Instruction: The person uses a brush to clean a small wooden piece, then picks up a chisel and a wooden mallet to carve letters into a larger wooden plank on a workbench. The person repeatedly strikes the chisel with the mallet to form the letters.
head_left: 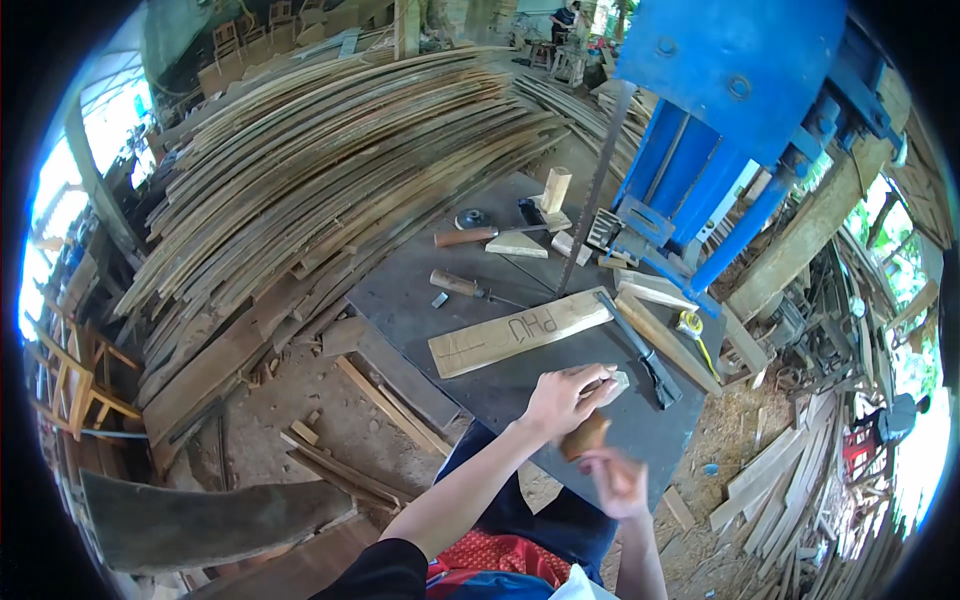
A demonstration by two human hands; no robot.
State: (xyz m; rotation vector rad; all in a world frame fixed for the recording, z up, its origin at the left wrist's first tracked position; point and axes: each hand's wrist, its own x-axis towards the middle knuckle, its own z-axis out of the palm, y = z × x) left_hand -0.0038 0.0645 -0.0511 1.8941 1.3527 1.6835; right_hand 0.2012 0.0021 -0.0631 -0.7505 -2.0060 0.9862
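My left hand (566, 402) is closed around a small pale block (612, 387) over the near part of the dark table. Just below it is a rounded brown wooden piece (585, 438), partly hidden and blurred. My right hand (618, 485) is curled against the lower end of that brown piece, its fingers smeared by motion. Beyond my hands lies a flat wooden board (520, 335) with dark lettering. Right of the board, a long dark tool with a black handle (660, 382) lies across its end.
A blue machine (730, 80) with an upright blade (597, 190) rises from the table (400, 290). Two wooden-handled tools (465, 237), offcuts and a yellow tape measure (690, 323) lie about. Stacked planks (330, 150) fill the left; scraps litter the floor. Other people are far off.
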